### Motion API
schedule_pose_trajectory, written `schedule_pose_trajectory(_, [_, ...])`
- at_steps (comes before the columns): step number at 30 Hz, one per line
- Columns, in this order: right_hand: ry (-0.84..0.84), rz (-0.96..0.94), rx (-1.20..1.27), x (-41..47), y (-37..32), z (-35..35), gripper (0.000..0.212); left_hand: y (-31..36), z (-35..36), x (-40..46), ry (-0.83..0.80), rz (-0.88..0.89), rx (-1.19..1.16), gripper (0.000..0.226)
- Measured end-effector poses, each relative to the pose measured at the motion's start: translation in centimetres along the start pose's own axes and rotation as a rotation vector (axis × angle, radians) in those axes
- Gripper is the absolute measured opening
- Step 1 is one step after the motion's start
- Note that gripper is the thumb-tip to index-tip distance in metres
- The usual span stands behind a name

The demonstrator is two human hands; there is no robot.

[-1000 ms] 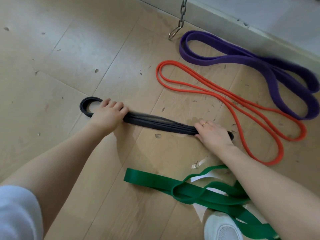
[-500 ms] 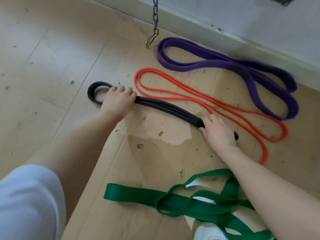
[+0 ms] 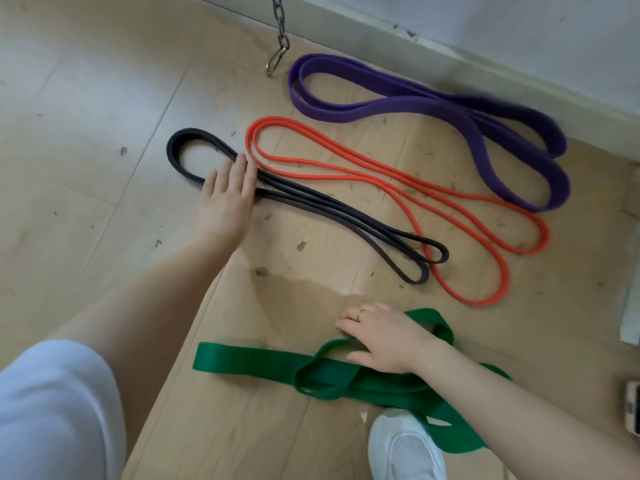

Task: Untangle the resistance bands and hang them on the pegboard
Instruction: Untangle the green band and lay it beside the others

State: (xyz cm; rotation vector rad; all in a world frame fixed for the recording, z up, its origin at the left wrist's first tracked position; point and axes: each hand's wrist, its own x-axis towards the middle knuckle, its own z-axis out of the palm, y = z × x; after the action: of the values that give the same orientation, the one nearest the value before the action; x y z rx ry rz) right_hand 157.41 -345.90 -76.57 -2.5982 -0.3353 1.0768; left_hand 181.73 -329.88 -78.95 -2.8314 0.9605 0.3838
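Both grips lie wide: left hand flat on the black band, right hand touching the green band.

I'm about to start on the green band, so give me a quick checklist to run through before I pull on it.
1. Black rubber loop band laid out flat, no knot: ok.
2. Left hand free of the black band: not ok, its straight fingers rest on it.
3. Right hand has a grip on the wide green rubber band: not ok, it lies open over it.
4. Green band untangled: not ok, it crosses itself in a knot-like loop.
5. Green band free to move: cannot tell, it runs by the white shoe.
6. Orange loop band and purple flat band lie apart from the green one: ok.
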Motion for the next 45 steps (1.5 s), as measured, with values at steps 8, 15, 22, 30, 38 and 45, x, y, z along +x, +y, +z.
schedule_pose_trajectory(8, [0.197,0.306,-0.003,-4.0,-4.1,-3.7,0.015,2.1,-6.0,-9.2,-0.201,0.221,-0.383,0.055])
schedule_pose_trajectory(15, [0.808,0.264,0.516,-17.1,-11.1,-14.4,0.015,7.3,-20.7,-19.9,-0.165,0.278,-1.152,0.06])
schedule_pose_trajectory(22, [1.087,-0.014,0.629,-29.0,-19.3,-22.2,0.035,8.9,-32.3,-29.9,0.039,0.365,-1.52,0.015])
schedule_pose_trajectory(30, [0.977,-0.317,0.646,-38.1,-27.7,-30.3,0.046,5.0,-45.9,-37.3,0.683,0.403,-1.168,0.013])
schedule_pose_trajectory(38, [1.626,-0.033,0.1,-41.3,-34.3,-34.8,0.018,4.7,-54.5,-42.3,1.185,0.324,-0.708,0.017])
schedule_pose_trajectory(45, [1.479,-0.359,0.394,-44.5,-38.0,-36.8,0.023,5.4,-56.8,-44.5,1.155,0.257,-1.026,0.026])
